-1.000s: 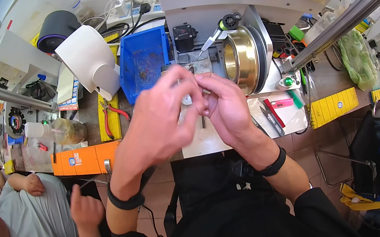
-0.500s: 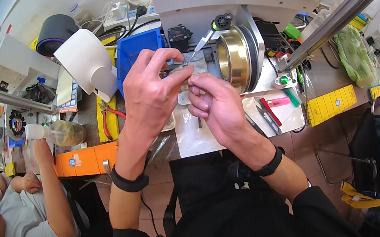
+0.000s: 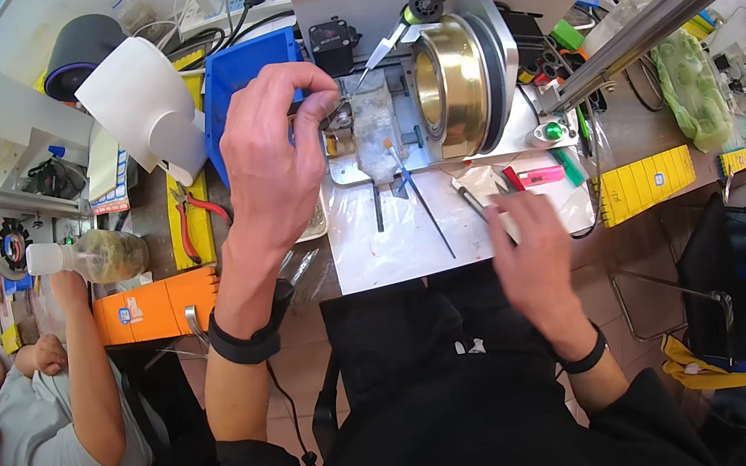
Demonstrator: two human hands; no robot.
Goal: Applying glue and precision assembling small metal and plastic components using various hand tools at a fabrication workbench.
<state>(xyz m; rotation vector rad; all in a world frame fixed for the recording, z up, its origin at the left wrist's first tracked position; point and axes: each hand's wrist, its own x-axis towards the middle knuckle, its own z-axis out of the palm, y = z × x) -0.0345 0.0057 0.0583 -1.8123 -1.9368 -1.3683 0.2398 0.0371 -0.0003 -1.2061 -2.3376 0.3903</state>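
My left hand (image 3: 275, 155) is raised over the bench machine. Its thumb and forefinger are pinched at the left edge of a worn grey metal plate (image 3: 376, 127), and whatever they hold is too small to make out. Just right of the fingertips, a thin-pointed tool (image 3: 379, 52) slants down from its mount beside a brass drum (image 3: 443, 91). Blurred by motion, my right hand (image 3: 533, 250) is over the right part of a white sheet (image 3: 363, 260), close to a slim dark-and-silver hand tool (image 3: 469, 201). A thin blue stick (image 3: 426, 209) leans from the plate onto the sheet.
A blue bin (image 3: 219, 95) and a white curved housing (image 3: 139, 94) stand left, beside red-handled pliers (image 3: 184, 221). Pink (image 3: 541, 175) and green pieces lie right. A metal bar (image 3: 656, 23) crosses the upper right. A co-worker (image 3: 78, 425) sits at the left.
My right hand has left my left hand's fingertips and swung down and right to the tools on the sheet. My left hand has shifted slightly left and up. The blue stick now shows.
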